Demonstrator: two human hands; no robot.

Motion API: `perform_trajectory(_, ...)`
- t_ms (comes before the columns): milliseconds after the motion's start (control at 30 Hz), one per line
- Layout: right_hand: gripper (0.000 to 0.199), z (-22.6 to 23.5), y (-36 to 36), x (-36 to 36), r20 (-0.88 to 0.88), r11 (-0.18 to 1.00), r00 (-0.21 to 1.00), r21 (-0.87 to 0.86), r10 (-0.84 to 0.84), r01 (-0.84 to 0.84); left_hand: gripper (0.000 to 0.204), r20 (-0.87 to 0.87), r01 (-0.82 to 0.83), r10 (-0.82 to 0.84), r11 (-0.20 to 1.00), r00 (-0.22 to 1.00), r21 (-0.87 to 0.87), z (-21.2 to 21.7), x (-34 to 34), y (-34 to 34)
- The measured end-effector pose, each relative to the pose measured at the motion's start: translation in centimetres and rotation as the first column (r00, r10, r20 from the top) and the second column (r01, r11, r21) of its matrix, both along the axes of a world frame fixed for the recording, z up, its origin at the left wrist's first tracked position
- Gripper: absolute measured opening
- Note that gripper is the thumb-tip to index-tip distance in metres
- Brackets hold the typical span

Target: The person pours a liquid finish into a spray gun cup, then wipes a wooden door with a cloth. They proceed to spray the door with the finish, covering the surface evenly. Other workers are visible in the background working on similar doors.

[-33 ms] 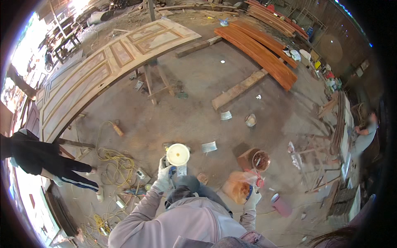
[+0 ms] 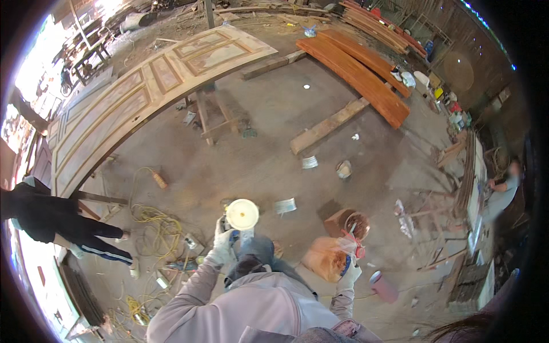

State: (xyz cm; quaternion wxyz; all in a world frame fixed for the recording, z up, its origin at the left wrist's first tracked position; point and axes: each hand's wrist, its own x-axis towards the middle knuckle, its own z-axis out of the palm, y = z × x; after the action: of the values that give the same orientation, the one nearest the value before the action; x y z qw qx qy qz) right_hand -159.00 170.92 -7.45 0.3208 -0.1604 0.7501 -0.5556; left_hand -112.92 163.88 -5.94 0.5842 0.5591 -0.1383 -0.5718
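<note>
Apparently steadying white round-topped container (image 2: 242, 214), held in left hand (image 2: 222, 244), lower centre; cannot tell grip of right hand (image 2: 349, 277) beside orange bag (image 2: 321, 262); next, best kept level.

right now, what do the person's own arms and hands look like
The left hand and right hand both wear whitish gloves. The arms are covered by long, loose, creased sleeves in a pale greyish pink, reaching down to about the wrists. I can make out no markings on the sleeves.
</note>
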Motion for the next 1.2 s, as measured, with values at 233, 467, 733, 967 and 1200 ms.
perform_trajectory(233, 0.023, -0.2, -23.1, -1.1, 0.011, 0.995, 0.999, -0.091, 0.036, -0.034, 0.068, -0.101, -0.020, 0.018, 1.000, 0.995, -0.020, 0.1, 0.6, -20.2)
perform_trajectory(467, 0.030, -0.3, -47.5, -4.8, 0.142, 0.994, 0.986, -0.060, -0.083, 0.092, 0.067, -0.103, 0.016, -0.017, 1.000, 0.995, -0.008, -3.0, -0.4, -46.2)
perform_trajectory(733, 0.027, 0.5, -69.1, -1.4, 0.005, 0.990, 0.992, 0.073, -0.123, 0.122, 0.067, -0.052, 0.134, -0.138, 0.989, 0.989, -0.064, 3.4, -4.2, -74.0)
perform_trajectory(967, 0.030, 0.6, -94.7, -3.1, 0.073, 0.999, 0.997, 0.018, -0.041, 0.040, 0.069, -0.098, 0.131, -0.124, 0.989, 0.987, 0.066, 4.1, -8.1, -97.9)
perform_trajectory(1200, 0.038, 0.1, -122.7, -3.6, -0.275, 0.976, 0.936, 0.081, 0.218, -0.203, 0.072, -0.136, 0.006, -0.003, 1.000, 0.991, 0.025, 1.3, -9.9, -121.5)
